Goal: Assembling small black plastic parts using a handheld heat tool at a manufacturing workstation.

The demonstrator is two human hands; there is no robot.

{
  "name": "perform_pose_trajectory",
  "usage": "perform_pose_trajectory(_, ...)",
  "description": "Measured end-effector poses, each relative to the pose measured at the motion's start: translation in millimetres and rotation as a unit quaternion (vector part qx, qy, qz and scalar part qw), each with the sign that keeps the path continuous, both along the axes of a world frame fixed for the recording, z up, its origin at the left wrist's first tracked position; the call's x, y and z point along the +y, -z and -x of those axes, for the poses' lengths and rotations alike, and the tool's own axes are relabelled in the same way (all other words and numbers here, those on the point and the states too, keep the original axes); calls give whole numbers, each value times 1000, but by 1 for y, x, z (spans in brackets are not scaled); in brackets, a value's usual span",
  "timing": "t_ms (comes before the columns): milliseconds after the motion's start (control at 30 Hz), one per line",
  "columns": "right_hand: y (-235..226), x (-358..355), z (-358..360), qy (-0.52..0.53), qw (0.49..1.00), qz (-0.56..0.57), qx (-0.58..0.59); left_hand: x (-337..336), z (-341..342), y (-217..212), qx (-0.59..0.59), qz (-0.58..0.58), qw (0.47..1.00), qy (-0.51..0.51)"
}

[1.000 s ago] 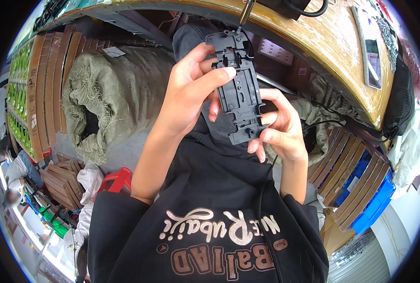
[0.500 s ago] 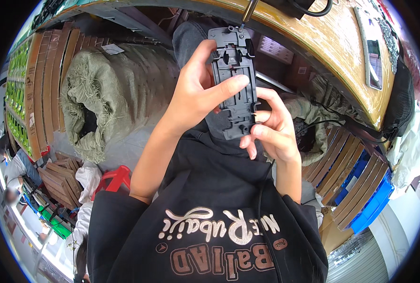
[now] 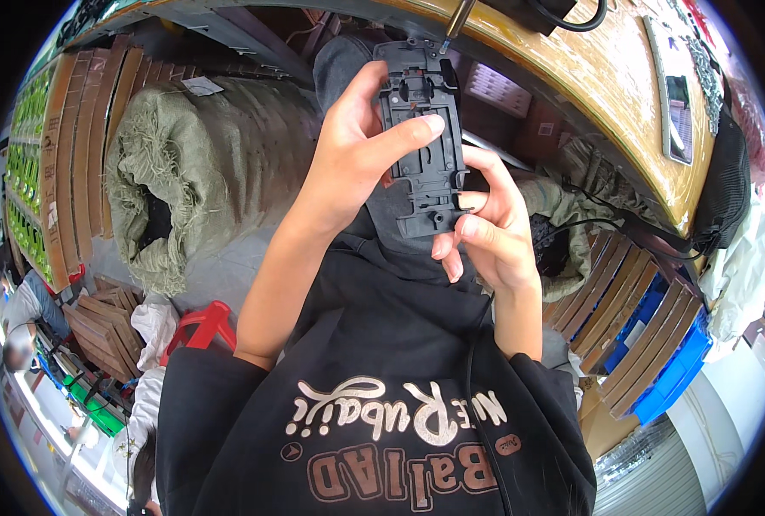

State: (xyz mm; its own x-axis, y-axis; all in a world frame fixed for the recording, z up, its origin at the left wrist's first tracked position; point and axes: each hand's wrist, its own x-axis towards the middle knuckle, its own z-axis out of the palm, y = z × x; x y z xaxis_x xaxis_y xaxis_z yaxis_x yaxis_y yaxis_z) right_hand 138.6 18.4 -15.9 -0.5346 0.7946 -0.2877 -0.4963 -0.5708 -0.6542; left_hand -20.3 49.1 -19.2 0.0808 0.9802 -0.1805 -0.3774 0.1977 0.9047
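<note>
Both hands hold a long black plastic chassis point(image 3: 423, 159), which looks like the base of a toy car, with moulded slots and notched sides. It is held up over my lap, lengthwise away from me. My left hand point(image 3: 356, 142) grips its left side, thumb pressed flat on the upper face and fingers behind. At the near right corner, my right hand point(image 3: 498, 232) has its fingers bent against the edge; whether a small part is also between them cannot be seen. A metal screwdriver shaft point(image 3: 458, 21) points down from the bench edge, its tip beside the chassis's far right corner.
A wooden bench point(image 3: 606, 95) curves across the far right, bearing a flat framed panel point(image 3: 670, 95) and a black cable point(image 3: 571, 21). On the left stand a stuffed woven sack point(image 3: 219, 163) and stacked cardboard point(image 3: 81, 146). Beside me are a red stool point(image 3: 202, 327) and blue crates point(image 3: 675, 370).
The chassis has shifted slightly away from me and to the left, both hands moving with it. Its far end has tilted a little, and the screwdriver tip lies slightly differently against that corner.
</note>
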Motion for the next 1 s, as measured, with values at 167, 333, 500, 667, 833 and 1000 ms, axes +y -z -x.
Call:
perform_pose_trajectory(167,0,-1,-1,3,998,-1,65,1,0,-4,2,-13,1000,4)
perform_pose_trajectory(333,3,-4,-3,17,995,-4,99,1,0,-4,-7,3,1000,11)
perform_pose_trajectory(500,4,-4,-1,19,994,0,110,2,0,-8,-2,-2,1000,6)
perform_pose_trajectory(667,6,-4,-2,19,992,4,122,3,0,-9,5,0,1000,11)
perform_pose_trajectory(833,9,-5,0,24,990,2,136,4,-1,-9,0,-6,1000,9)
perform_pose_trajectory(1000,16,-6,1,20,986,16,166,3,-2,-10,3,-13,1000,4)
